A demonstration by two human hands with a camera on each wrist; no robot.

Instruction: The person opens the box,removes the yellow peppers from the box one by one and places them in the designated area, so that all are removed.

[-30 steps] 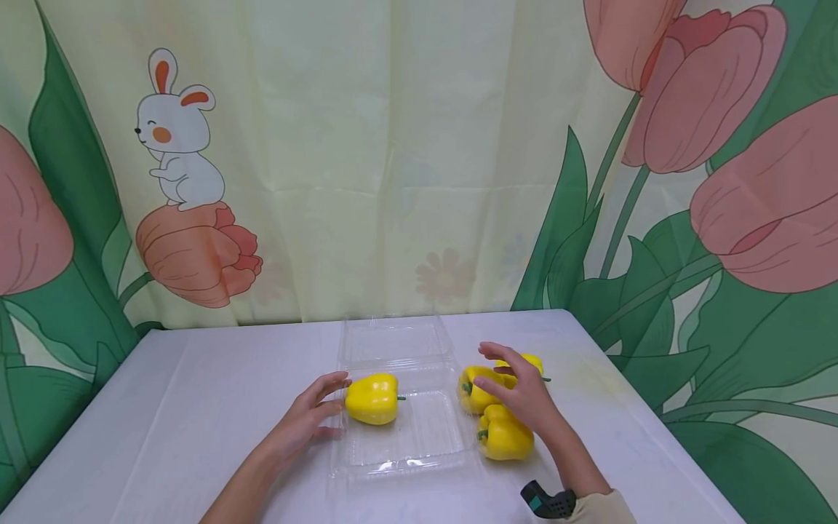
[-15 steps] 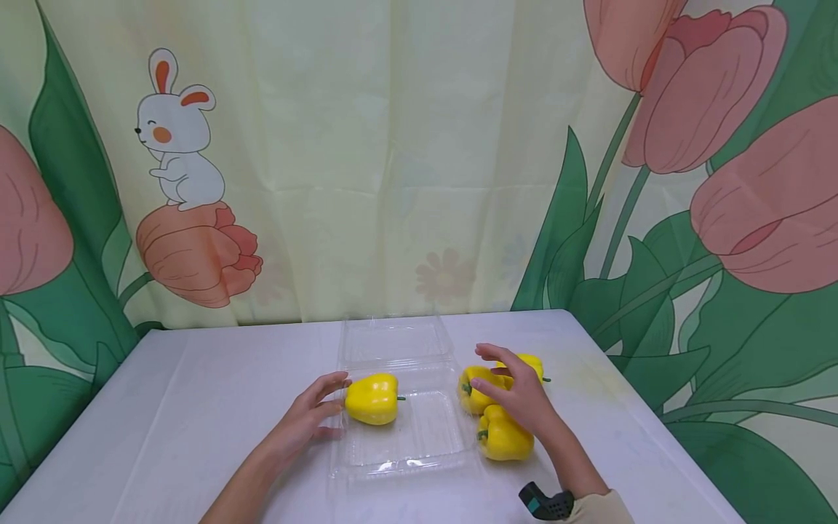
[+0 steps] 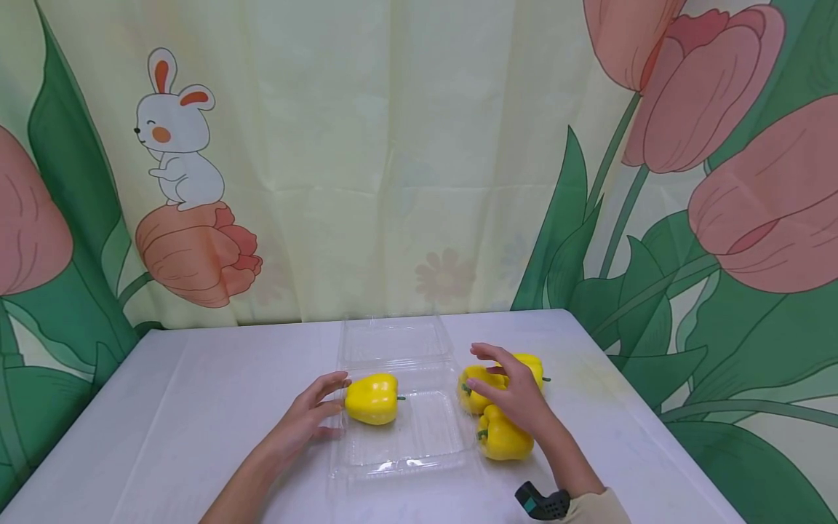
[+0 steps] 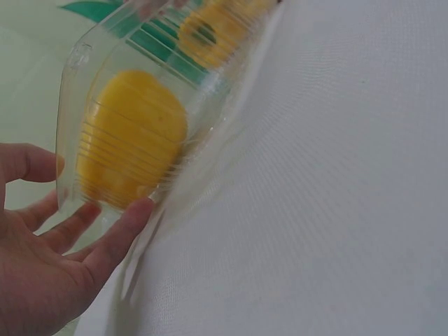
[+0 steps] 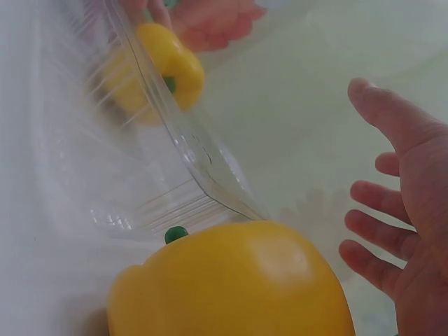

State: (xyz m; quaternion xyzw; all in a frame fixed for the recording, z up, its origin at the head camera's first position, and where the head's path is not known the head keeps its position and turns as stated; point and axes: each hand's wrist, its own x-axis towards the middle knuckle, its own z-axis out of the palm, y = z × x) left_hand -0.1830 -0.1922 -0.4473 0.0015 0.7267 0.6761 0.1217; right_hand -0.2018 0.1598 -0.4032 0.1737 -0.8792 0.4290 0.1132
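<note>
One yellow bell pepper (image 3: 372, 399) lies at the left side of a clear plastic clamshell container (image 3: 419, 463), its green stem facing right. My left hand (image 3: 308, 415) rests against the container's left wall, fingers spread along the outside. In the left wrist view that pepper (image 4: 133, 136) shows through the ribbed plastic, just beyond the fingertips. Three more bell peppers cluster right of the container: a front one (image 3: 505, 434), a left one (image 3: 473, 389) and a back one (image 3: 532, 366). Over them hovers my right hand (image 3: 517, 389), fingers apart and holding nothing; it partly hides two of them.
The container's lid (image 3: 395, 342) lies folded back toward the rear edge of the white-covered table (image 3: 216, 393). Behind the table hangs a curtain (image 3: 340, 182) printed with tulips and a rabbit. A dark wrist device (image 3: 542, 502) sits by my right sleeve.
My right hand has drifted slightly left above the peppers. The left hand, the container and the peppers stay where they were.
</note>
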